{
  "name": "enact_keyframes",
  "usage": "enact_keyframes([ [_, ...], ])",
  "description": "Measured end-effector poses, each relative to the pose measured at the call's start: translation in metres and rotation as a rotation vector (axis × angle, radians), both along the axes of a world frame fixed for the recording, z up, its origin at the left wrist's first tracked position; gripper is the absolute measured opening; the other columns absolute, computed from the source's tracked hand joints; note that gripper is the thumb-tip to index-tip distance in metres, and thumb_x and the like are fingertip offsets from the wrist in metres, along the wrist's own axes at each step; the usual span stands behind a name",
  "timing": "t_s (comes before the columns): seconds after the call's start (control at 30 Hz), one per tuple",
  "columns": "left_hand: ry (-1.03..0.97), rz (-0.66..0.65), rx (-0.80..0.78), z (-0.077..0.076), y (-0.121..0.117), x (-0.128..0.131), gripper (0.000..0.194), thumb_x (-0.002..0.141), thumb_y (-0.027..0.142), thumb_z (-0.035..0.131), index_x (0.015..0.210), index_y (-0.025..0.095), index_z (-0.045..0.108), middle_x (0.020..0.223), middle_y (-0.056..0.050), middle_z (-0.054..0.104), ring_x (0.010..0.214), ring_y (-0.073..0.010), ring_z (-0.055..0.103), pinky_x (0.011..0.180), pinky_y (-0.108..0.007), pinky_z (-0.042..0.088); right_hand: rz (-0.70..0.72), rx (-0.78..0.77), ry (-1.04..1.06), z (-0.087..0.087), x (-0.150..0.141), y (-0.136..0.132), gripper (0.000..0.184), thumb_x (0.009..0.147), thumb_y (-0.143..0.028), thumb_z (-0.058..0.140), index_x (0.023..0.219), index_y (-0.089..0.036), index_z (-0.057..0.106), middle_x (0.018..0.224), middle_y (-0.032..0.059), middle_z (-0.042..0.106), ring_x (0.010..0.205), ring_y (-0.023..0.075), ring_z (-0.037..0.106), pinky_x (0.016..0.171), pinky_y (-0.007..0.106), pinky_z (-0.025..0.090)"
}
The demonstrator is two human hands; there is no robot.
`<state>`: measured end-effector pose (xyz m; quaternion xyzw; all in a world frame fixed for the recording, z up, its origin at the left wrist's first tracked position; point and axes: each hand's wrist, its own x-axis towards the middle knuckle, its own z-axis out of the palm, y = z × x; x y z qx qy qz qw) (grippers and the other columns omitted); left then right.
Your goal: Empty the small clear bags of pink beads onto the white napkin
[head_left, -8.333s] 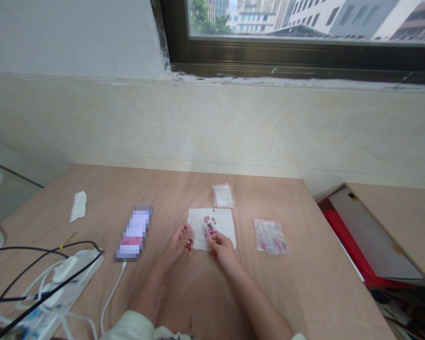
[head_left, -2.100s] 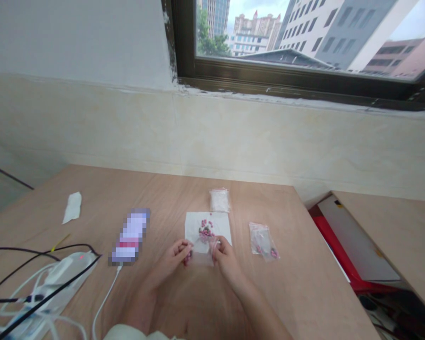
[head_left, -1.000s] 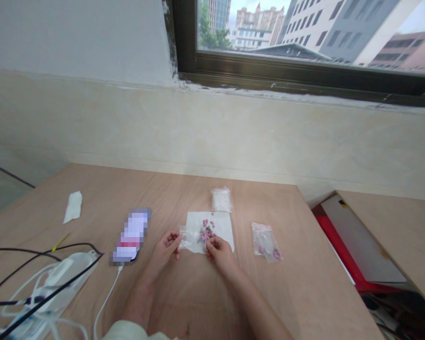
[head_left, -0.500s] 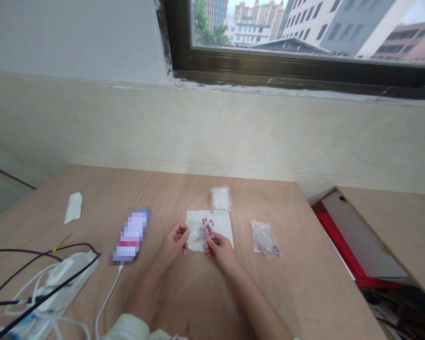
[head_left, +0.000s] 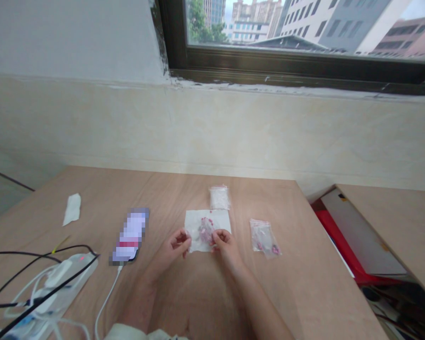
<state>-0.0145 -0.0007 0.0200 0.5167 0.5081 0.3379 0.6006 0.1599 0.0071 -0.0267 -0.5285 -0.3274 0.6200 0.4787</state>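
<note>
A white sheet of paper (head_left: 194, 218) lies on the table with pink and dark red beads (head_left: 208, 220) on it. Over most of these beads is a small clear plastic bag (head_left: 206, 231), blurring them from view. My right hand (head_left: 227, 246) pinches the right side of this bag between thumb and forefinger. At the paper's left edge, my left hand (head_left: 177, 244) has its thumb and fingers pressed together; anything between them is too small to make out.
Behind the paper lies a bag of white material (head_left: 219, 197). Clear bags with a few pink pieces (head_left: 264, 237) are to the right. On the left are a charging phone (head_left: 130, 233), a power strip (head_left: 71, 271) with cables, and a white scrap (head_left: 72, 209). A wall and window (head_left: 297, 71) stand behind.
My right hand has moved slightly right, and the clear bag now spreads across the beads that showed more plainly before. My left hand stays closed in nearly the same place.
</note>
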Motion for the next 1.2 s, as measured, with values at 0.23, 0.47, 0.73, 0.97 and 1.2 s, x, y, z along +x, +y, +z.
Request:
enact_keyframes([
  [0.23,0.087,-0.067,-0.044,0.008,-0.009,-0.004,0.026,0.073,0.039,0.049,0.086,0.018,0.055,0.082,-0.002,0.059,0.077,-0.0148,0.053,0.07,-0.025,0.04,0.012,0.282,-0.364,0.034,0.024,-0.006,0.012,0.067,-0.028,0.053,0.071,-0.017,0.058,0.068,0.0001,0.055,0.056,0.0106,0.044,0.052,0.022,0.035],
  [0.47,0.091,-0.124,0.117,0.01,0.002,0.021,0.024,0.075,0.036,0.046,0.067,0.015,0.053,0.061,0.003,0.049,0.058,-0.0097,0.044,0.056,-0.02,0.034,0.096,0.334,-0.445,0.039,0.025,-0.016,0.017,0.065,-0.026,0.058,0.08,-0.019,0.056,0.063,-0.0022,0.054,0.049,0.0086,0.038,0.049,0.021,0.029],
  [0.73,0.082,-0.064,0.134,0.005,-0.005,0.022,0.023,0.076,0.035,0.046,0.065,0.015,0.05,0.06,0.004,0.045,0.06,-0.0097,0.042,0.057,-0.02,0.033,0.144,0.154,-0.293,0.033,0.024,-0.02,0.023,0.066,-0.038,0.056,0.059,-0.016,0.051,0.057,-0.0014,0.049,0.055,0.0111,0.044,0.053,0.022,0.033],
  [0.97,0.041,-0.177,0.102,0.006,-0.008,0.024,0.022,0.076,0.036,0.045,0.068,0.015,0.05,0.061,0.003,0.044,0.059,-0.0099,0.041,0.053,-0.019,0.032,0.135,0.219,-0.323,0.038,0.017,-0.024,0.022,0.064,-0.038,0.058,0.057,-0.017,0.051,0.056,-0.0019,0.049,0.056,0.0116,0.043,0.054,0.022,0.033],
  [1.2,0.08,-0.173,0.132,0.014,-0.009,0.034,0.021,0.074,0.031,0.046,0.06,0.015,0.045,0.058,0.004,0.039,0.058,-0.01,0.037,0.053,-0.02,0.03,0.193,0.165,-0.133,0.039,0.008,-0.028,0.026,0.063,-0.041,0.059,0.059,-0.017,0.05,0.056,-0.003,0.047,0.054,0.0101,0.042,0.052,0.021,0.032],
])
